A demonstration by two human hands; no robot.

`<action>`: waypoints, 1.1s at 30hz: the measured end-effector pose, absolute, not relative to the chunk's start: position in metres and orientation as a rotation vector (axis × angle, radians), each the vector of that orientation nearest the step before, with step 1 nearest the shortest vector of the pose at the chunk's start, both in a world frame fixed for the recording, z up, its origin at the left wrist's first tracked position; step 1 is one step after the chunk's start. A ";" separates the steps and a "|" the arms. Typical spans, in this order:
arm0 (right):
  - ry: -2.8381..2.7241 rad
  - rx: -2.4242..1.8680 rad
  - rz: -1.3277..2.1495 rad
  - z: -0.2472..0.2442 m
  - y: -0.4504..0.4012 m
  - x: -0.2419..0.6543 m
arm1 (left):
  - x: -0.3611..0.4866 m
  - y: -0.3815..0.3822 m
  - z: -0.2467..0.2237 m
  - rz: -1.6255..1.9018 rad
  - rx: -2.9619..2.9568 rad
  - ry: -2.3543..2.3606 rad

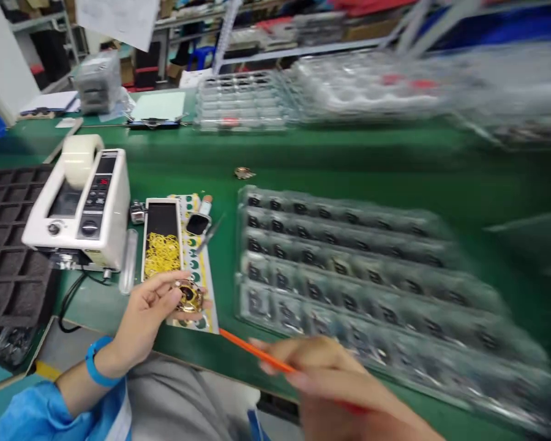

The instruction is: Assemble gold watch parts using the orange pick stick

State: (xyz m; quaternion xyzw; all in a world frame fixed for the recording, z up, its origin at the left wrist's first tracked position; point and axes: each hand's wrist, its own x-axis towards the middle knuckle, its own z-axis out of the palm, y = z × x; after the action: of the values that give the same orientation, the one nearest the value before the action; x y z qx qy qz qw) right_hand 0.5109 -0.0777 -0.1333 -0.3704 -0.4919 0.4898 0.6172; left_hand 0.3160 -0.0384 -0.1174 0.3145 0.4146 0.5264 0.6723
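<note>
My left hand pinches a round gold part with a black centre between thumb and fingers, just above a yellow-and-green printed sheet. Beside that hand lies a black-lined box of yellow rubber bands. My right hand is motion-blurred at the front of the green mat, shut on a thin orange stick whose tip points toward the sheet. It passes over the near edge of a clear blister tray holding rows of small black items.
A white electric tape dispenser stands left of the box, with a black foam tray beyond it. A small gold piece lies on the green mat. Stacked clear trays line the back, with shelving behind them.
</note>
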 end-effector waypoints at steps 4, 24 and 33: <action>-1.288 -1.016 0.917 -0.127 -0.079 0.496 | 0.329 -0.034 -0.121 1.127 0.759 0.864; -2.180 -0.700 0.078 -0.140 -0.067 0.521 | 0.328 -0.035 -0.111 0.974 0.687 0.844; -1.573 -0.895 0.369 -0.146 -0.064 0.503 | 0.339 -0.039 -0.113 1.021 0.726 0.815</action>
State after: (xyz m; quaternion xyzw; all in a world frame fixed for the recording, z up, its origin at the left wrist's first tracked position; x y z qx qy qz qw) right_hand 0.5030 -0.0641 -0.1458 -0.3866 -0.6795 0.1593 0.6029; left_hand 0.3394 -0.0393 -0.1128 0.3300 0.3705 0.4644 0.7336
